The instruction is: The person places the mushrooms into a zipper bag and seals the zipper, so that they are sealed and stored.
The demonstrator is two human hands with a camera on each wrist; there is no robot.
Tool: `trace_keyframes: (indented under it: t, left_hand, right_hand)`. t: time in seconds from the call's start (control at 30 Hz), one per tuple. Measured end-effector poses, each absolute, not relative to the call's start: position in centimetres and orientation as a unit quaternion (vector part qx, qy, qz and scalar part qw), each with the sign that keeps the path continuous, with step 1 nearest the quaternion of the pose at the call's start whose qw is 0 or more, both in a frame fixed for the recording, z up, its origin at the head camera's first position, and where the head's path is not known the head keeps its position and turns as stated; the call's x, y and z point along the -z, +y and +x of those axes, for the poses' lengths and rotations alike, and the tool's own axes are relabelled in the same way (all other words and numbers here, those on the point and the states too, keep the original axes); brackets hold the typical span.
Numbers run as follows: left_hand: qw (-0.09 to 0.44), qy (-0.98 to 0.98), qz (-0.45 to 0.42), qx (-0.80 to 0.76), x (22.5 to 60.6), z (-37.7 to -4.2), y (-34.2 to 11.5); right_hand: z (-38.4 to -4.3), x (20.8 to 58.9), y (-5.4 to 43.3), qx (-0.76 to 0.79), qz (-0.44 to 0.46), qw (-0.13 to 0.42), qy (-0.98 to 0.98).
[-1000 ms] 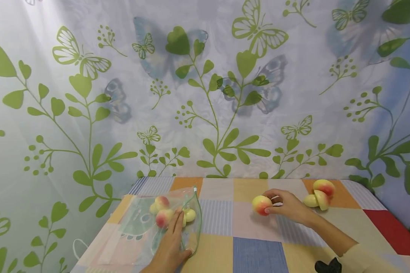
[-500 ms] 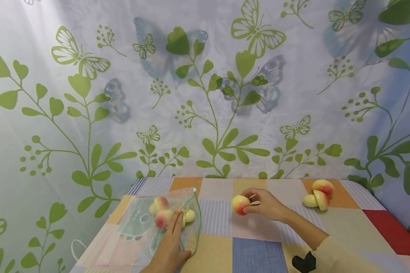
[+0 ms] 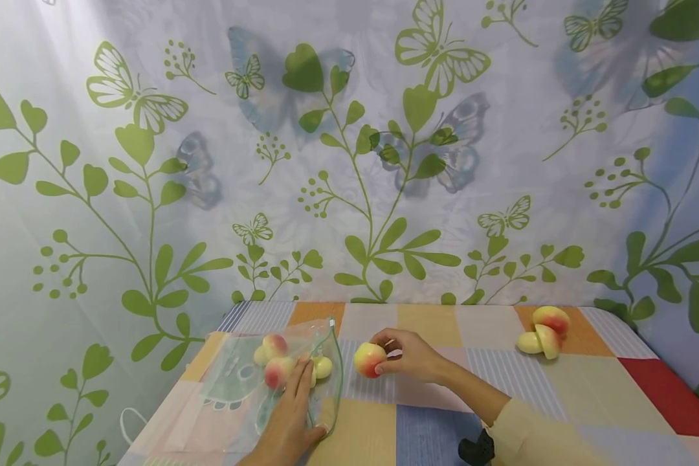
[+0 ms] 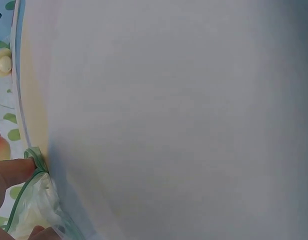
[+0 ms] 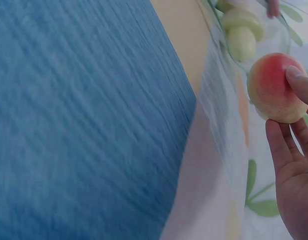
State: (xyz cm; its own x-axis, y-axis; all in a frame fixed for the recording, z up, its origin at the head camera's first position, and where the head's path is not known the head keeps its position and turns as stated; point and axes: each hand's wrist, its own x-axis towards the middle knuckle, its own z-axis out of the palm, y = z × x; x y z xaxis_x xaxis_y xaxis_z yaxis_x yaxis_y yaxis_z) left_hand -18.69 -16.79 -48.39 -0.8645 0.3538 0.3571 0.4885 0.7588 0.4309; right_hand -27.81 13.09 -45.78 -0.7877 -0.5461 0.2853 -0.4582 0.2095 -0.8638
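Note:
My right hand (image 3: 410, 356) pinches a toy mushroom (image 3: 369, 360) by its rounded red-and-yellow cap, fingers above and thumb below. The right wrist view shows the cap (image 5: 273, 87) between thumb and fingertips; its stem is hidden. A clear zip bag (image 3: 233, 382) with a green-edged mouth lies flat at the left, holding several similar mushrooms (image 3: 279, 372). My left hand (image 3: 291, 414) rests on the bag at its mouth, fingers straight and thumb apart at the near edge. In the left wrist view, the thumb (image 4: 16, 172) touches the green zip edge. The held mushroom is just right of the mouth.
More mushrooms (image 3: 547, 336) lie together at the table's back right. Patchwork cloth (image 3: 437, 430) covers the table. Behind it hangs a curtain (image 3: 349, 162) with leaves and butterflies. A white loop (image 3: 129, 424) shows beside the table's left edge.
My right hand has carried the mushroom leftward across the table, towards the bag's mouth. The left hand, the bag and the mushrooms at the back right have stayed in place.

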Motion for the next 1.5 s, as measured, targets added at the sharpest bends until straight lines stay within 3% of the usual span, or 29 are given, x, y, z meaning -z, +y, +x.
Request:
trace_keyframes:
  t: [0.9,1.5]
  left_hand:
    - [0.135,-0.928,-0.237,0.253,48.4,-18.7,-16.9]
    - [0.126,-0.932,-0.241,0.238,48.5,-18.7,-16.9]
  right_hand:
    - [-28.4,47.4,6.2,0.528,-0.346,0.064,0.773]
    - [-29.2,48.4,4.0,0.527,-0.311,0.032,0.790]
